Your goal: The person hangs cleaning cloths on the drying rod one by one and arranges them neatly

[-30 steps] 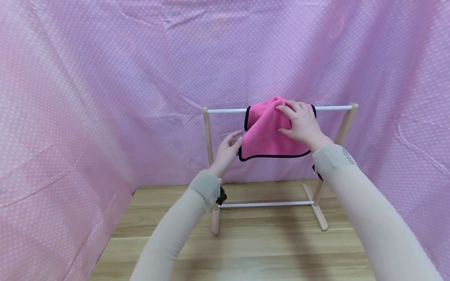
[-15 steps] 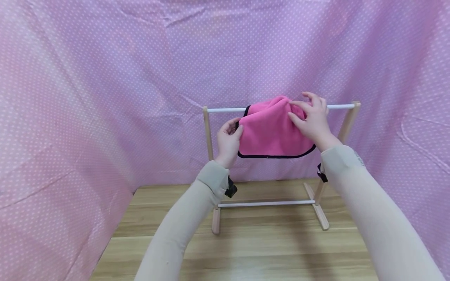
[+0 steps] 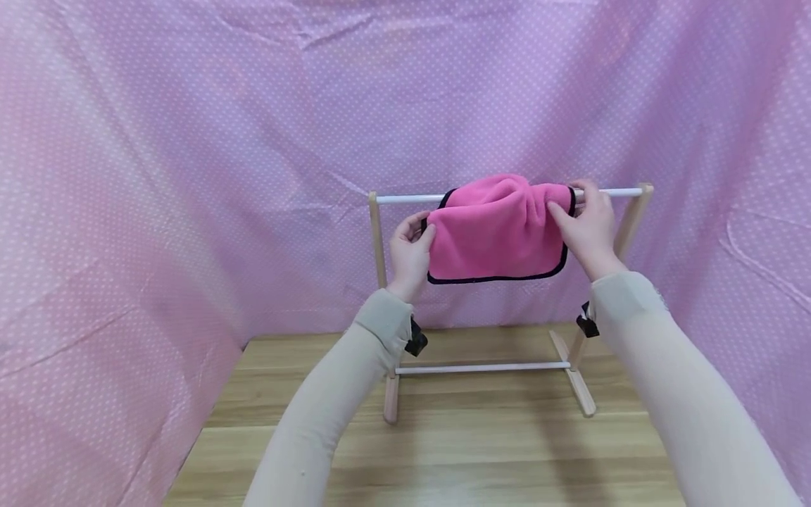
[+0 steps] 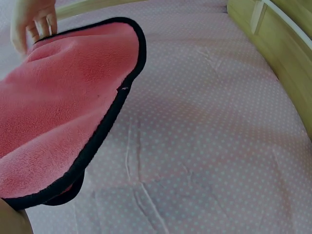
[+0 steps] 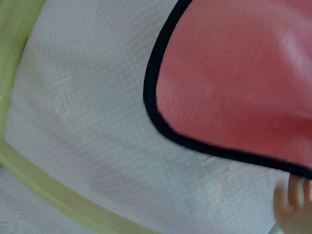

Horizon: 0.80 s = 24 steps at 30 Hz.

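Observation:
A pink towel [image 3: 494,243] with black edging hangs over the white upper rod [image 3: 408,199] of a wooden rack, bunched into folds near its top. My left hand [image 3: 410,253] pinches the towel's left edge, thumb in front, fingers partly hidden behind. At the right edge, close to the rod, my right hand [image 3: 589,229] holds the cloth between thumb and fingers; the fingertips behind are partly hidden. In the left wrist view the towel [image 4: 83,73] spreads toward my right hand [image 4: 34,22]. A rounded towel corner [image 5: 209,107] fills the upper right of the right wrist view.
The rack's wooden posts [image 3: 376,239] stand on feet [image 3: 581,393] on a wood-grain table [image 3: 481,436]. A white lower rod [image 3: 481,367] joins them. Pink dotted fabric [image 3: 285,141] surrounds the back and sides.
My left hand has risen and taken hold of the towel's left edge, lifting it. My right hand has slid rightward from the middle to the right edge, and the front panel lies more spread.

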### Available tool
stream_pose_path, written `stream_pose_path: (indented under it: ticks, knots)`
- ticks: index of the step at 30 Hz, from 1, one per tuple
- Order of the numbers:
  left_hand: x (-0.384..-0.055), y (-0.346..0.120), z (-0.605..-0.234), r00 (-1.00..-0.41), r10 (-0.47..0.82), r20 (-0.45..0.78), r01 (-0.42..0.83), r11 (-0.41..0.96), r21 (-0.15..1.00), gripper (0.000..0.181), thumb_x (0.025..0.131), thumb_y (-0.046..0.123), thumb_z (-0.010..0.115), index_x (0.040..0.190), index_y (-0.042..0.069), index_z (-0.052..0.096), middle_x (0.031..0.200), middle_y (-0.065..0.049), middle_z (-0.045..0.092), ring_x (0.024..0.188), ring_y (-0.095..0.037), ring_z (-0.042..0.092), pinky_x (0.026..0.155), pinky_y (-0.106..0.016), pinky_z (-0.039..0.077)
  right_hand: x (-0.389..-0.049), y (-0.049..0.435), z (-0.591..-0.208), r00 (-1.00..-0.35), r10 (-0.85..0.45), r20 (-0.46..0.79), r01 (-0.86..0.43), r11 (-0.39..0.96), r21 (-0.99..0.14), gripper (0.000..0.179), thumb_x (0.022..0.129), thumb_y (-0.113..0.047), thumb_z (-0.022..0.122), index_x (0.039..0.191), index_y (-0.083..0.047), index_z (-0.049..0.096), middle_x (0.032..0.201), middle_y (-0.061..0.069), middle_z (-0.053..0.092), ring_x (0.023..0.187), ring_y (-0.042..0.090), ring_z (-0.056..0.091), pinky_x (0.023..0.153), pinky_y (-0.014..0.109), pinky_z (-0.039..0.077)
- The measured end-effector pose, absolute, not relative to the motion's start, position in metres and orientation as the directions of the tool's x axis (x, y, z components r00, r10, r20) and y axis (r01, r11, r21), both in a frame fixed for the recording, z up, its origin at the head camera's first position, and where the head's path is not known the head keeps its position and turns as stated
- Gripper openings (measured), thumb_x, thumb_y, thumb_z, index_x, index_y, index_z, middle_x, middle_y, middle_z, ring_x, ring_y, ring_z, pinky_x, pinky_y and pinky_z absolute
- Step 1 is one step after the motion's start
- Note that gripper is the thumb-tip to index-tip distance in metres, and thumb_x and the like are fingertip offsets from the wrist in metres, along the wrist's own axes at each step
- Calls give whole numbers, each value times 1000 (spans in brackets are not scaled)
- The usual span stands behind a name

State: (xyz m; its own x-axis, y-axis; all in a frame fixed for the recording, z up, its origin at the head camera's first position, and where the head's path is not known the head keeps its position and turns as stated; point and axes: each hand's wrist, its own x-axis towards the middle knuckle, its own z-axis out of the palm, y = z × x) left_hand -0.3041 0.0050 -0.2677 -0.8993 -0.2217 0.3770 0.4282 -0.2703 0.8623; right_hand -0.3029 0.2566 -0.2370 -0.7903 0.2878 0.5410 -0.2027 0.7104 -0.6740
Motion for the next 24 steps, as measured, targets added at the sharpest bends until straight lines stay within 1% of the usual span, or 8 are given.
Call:
stream_pose_path:
  ticks: [2, 4, 7, 12, 15, 18, 20, 24]
  knots:
    - [-305, 4, -266, -900, -212, 380, 429, -283, 858, 27, 87, -7, 59, 114, -6, 62, 98, -10, 65, 82, -8, 56, 76, -16, 50, -304, 259, -236, -817, 245, 523, -223, 701, -677, 46, 90, -22, 60, 132, -7, 48, 117, 25, 58, 93, 18, 59, 79, 25, 47]
    - [-307, 4, -264, -901, -199, 385, 429, -286, 857, 27, 88, -7, 59, 115, -5, 62, 100, -10, 65, 82, -7, 56, 77, -16, 50, -304, 260, -234, -838, 203, 506, -251, 681, -688, 43, 89, -15, 59, 131, -7, 50, 115, 26, 62, 83, 2, 58, 73, 14, 45]
    - [-310, 1, -260, -902, -173, 395, 430, -273, 861, 29, 89, -5, 59, 118, -4, 61, 105, -12, 65, 85, -8, 56, 79, -17, 51, -305, 259, -229, -862, 165, 479, -302, 593, -746, 40, 90, -11, 58, 129, -5, 52, 121, 26, 60, 82, -11, 51, 74, 6, 43]
    - [-317, -7, -243, -894, -167, 416, 446, -232, 865, 30, 91, -2, 58, 121, -2, 60, 115, -14, 63, 96, -12, 58, 87, -20, 51, -305, 257, -218, -870, 156, 468, -346, 484, -804, 38, 92, -9, 55, 130, -9, 52, 135, 18, 53, 99, -3, 54, 84, 8, 45]
    - [-324, -12, -229, -871, -194, 451, 488, -228, 843, 30, 90, -5, 58, 120, -5, 59, 117, -18, 63, 103, -14, 60, 92, -20, 50, -305, 257, -209, -876, 165, 454, -345, 445, -826, 45, 92, -6, 52, 137, -11, 46, 143, 13, 46, 104, 1, 53, 85, 9, 45]
    - [-329, -16, -215, -834, -234, 499, 548, -255, 796, 29, 88, -10, 56, 118, -10, 59, 113, -21, 63, 102, -14, 60, 92, -21, 50, -306, 259, -202, -884, 173, 434, -335, 414, -847, 55, 92, -2, 51, 144, -12, 36, 150, 9, 38, 108, 5, 51, 88, 11, 45]
    - [-334, -20, -207, -811, -259, 524, 582, -265, 769, 28, 88, -12, 55, 116, -11, 59, 107, -19, 63, 98, -11, 60, 91, -21, 50, -306, 262, -199, -893, 177, 413, -323, 385, -865, 61, 91, 1, 50, 147, -14, 30, 152, 6, 34, 114, 7, 49, 91, 11, 44]
    - [-341, -26, -196, -791, -275, 547, 611, -289, 737, 27, 87, -14, 54, 114, -12, 59, 96, -7, 62, 89, -6, 58, 84, -18, 50, -309, 268, -195, -894, 199, 401, -313, 362, -878, 67, 89, 7, 48, 148, -16, 27, 151, 7, 37, 108, 7, 49, 84, 8, 44]
